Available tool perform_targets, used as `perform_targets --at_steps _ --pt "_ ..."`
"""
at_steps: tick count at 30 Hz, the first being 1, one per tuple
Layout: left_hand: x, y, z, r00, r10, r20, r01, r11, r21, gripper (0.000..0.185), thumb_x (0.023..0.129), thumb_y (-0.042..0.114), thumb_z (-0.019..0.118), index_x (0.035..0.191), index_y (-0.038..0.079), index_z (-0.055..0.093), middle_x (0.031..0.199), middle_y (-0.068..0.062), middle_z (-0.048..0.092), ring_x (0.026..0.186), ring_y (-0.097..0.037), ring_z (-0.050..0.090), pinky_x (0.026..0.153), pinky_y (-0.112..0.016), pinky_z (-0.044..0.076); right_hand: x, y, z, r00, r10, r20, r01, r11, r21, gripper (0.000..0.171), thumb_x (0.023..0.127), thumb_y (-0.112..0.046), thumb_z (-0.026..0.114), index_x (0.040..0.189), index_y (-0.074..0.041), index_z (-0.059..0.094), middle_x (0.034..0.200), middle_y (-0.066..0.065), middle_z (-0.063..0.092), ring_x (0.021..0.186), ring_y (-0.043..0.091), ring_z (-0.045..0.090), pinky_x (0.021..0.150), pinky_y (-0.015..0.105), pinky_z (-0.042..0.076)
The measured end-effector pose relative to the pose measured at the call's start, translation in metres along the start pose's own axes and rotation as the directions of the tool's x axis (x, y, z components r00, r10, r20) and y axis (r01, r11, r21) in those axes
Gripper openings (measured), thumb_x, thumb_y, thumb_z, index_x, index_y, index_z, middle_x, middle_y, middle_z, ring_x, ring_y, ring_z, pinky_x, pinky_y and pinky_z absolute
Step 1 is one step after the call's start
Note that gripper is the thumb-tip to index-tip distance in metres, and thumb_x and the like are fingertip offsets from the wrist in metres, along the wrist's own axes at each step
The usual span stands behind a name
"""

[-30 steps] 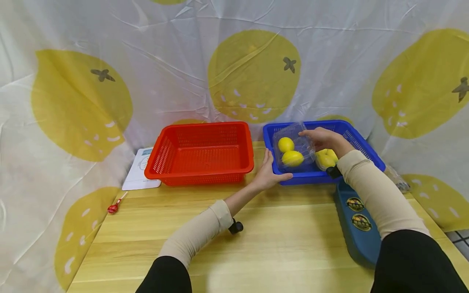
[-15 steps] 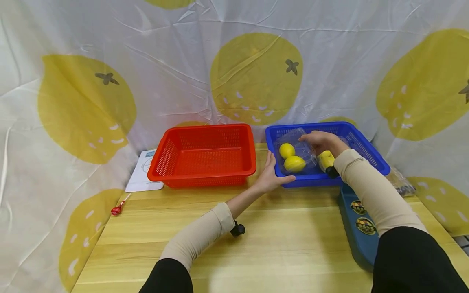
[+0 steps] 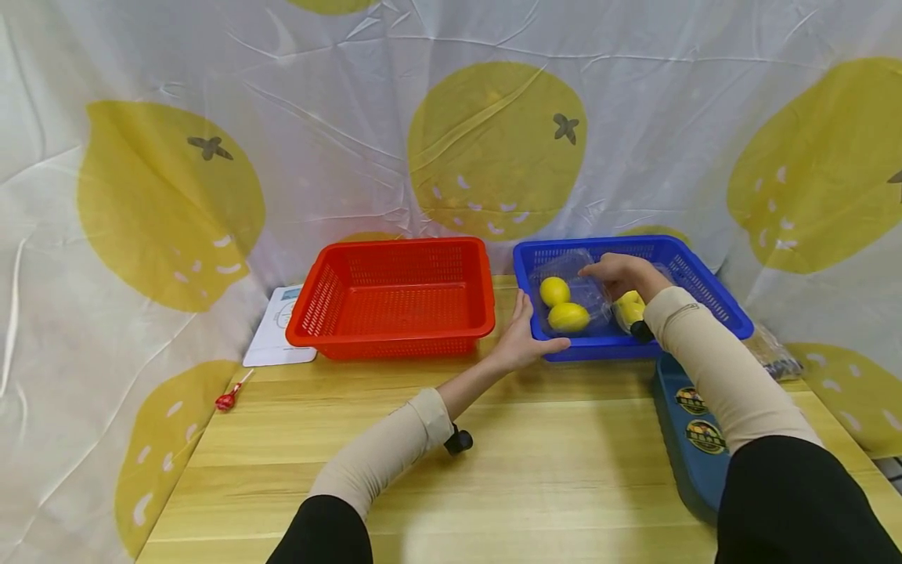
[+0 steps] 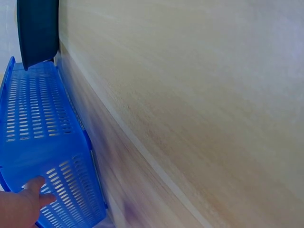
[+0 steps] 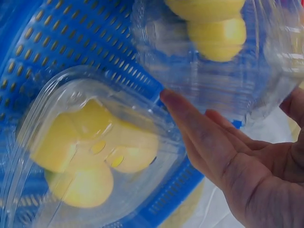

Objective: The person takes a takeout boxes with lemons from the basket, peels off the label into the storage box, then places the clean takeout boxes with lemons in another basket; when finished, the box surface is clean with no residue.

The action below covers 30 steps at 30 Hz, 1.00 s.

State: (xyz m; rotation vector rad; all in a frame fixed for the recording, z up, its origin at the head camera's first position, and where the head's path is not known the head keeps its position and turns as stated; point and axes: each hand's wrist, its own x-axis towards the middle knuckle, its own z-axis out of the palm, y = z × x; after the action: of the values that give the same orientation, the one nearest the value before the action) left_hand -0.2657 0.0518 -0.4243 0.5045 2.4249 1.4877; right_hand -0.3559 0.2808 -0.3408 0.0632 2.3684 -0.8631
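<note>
Right of centre in the head view, the right hand [image 3: 620, 274] grasps a clear box [image 3: 569, 291] of two lemons [image 3: 561, 305] inside the blue basket [image 3: 712, 301]; the box's long axis runs front to back. The left hand [image 3: 520, 338], fingers straight, braces the basket's near left corner. Only the right-wrist view shows a second box [image 5: 90, 156] lying below. No writing is legible.

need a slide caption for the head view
Right hand grips a clear box of lemons inside the blue basket; left hand steadies its corner.
</note>
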Motion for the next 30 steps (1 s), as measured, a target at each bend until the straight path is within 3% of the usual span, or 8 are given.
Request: perform_targets --at_steps 2,8,11,13,16,20,23,30 --pt "0.000 0.000 0.000 1.000 0.000 0.000 0.000 1.000 0.002 0.115 0.081 0.044 0.076 0.156 0.009 -0.004 0.165 0.003 -0.017 0.153 -0.026 0.008 0.121 -0.049 0.022 -0.002 0.001 0.000 1.000 0.008 -0.005 -0.008 1.000 -0.005 0.060 0.103 -0.033 0.042 0.139 0.013 0.030 0.058 -0.004 0.034 0.050 0.010 0.040 0.085 0.037 0.055" --pt "-0.002 0.000 0.002 1.000 -0.004 -0.011 0.004 1.000 0.000 0.114 0.081 0.043 0.076 0.157 0.009 -0.003 0.165 0.003 -0.016 0.153 -0.026 0.009 0.121 -0.049 0.022 -0.005 0.003 0.000 1.000 0.007 0.002 -0.007 1.000 0.014 0.058 0.104 -0.028 0.042 0.141 0.014 0.026 0.051 -0.006 0.037 0.045 0.006 0.039 0.067 0.028 0.048" --pt "-0.002 0.000 0.003 1.000 -0.004 -0.013 0.004 1.000 0.006 0.114 0.082 0.043 0.075 0.157 0.009 -0.003 0.165 0.002 -0.015 0.153 -0.027 0.010 0.121 -0.050 0.022 -0.007 0.005 0.001 1.000 0.018 0.023 -0.018 1.000 0.002 0.060 0.104 -0.030 0.042 0.141 0.015 0.028 0.055 -0.005 0.041 0.049 0.008 0.044 0.073 0.029 0.052" --pt "-0.002 0.000 0.004 1.000 -0.008 -0.008 0.008 1.000 0.011 0.113 0.082 0.044 0.075 0.157 0.010 -0.003 0.165 0.002 -0.015 0.153 -0.027 0.010 0.121 -0.050 0.022 -0.008 0.006 0.002 0.999 0.029 0.035 -0.029 1.000 -0.011 0.061 0.104 -0.033 0.042 0.140 0.014 0.029 0.062 0.001 0.046 0.057 0.012 0.050 0.084 0.034 0.054" --pt "-0.003 0.001 0.004 1.000 -0.012 -0.004 0.012 1.000 0.008 0.113 0.082 0.045 0.075 0.157 0.010 -0.003 0.165 0.002 -0.015 0.153 -0.027 0.010 0.120 -0.050 0.023 -0.010 0.007 0.003 0.998 0.029 0.053 -0.028 0.999 -0.028 0.069 0.104 -0.036 0.041 0.146 0.016 0.021 0.097 0.021 0.059 0.084 0.024 0.062 0.102 0.046 0.049" --pt "-0.003 0.003 0.003 1.000 -0.006 -0.002 0.006 1.000 0.001 0.114 0.082 0.045 0.075 0.157 0.010 -0.003 0.165 0.001 -0.015 0.153 -0.027 0.010 0.120 -0.050 0.023 -0.013 0.008 0.001 0.998 0.034 0.058 -0.032 0.999 -0.022 0.078 0.104 -0.037 0.040 0.149 0.016 0.007 0.145 0.040 0.033 0.125 0.043 0.052 0.108 0.052 0.042" --pt "-0.003 0.003 0.002 1.000 -0.006 -0.002 0.006 1.000 -0.004 0.114 0.082 0.045 0.075 0.157 0.011 -0.003 0.165 0.003 -0.016 0.153 -0.027 0.009 0.120 -0.051 0.023 -0.013 0.008 -0.001 0.997 0.044 0.058 -0.043 0.999 -0.019 0.079 0.104 -0.039 0.041 0.148 0.017 0.008 0.149 0.042 0.026 0.134 0.047 0.042 0.108 0.050 0.042" --pt "-0.001 0.002 0.000 1.000 -0.015 -0.009 0.015 1.000 -0.004 0.113 0.082 0.045 0.075 0.157 0.013 -0.003 0.165 0.003 -0.015 0.153 -0.027 0.009 0.120 -0.053 0.022 -0.014 0.007 -0.004 0.998 0.030 0.062 -0.029 0.999 -0.026 0.078 0.104 -0.040 0.041 0.146 0.020 0.015 0.147 0.042 0.029 0.133 0.046 0.043 0.105 0.048 0.046"
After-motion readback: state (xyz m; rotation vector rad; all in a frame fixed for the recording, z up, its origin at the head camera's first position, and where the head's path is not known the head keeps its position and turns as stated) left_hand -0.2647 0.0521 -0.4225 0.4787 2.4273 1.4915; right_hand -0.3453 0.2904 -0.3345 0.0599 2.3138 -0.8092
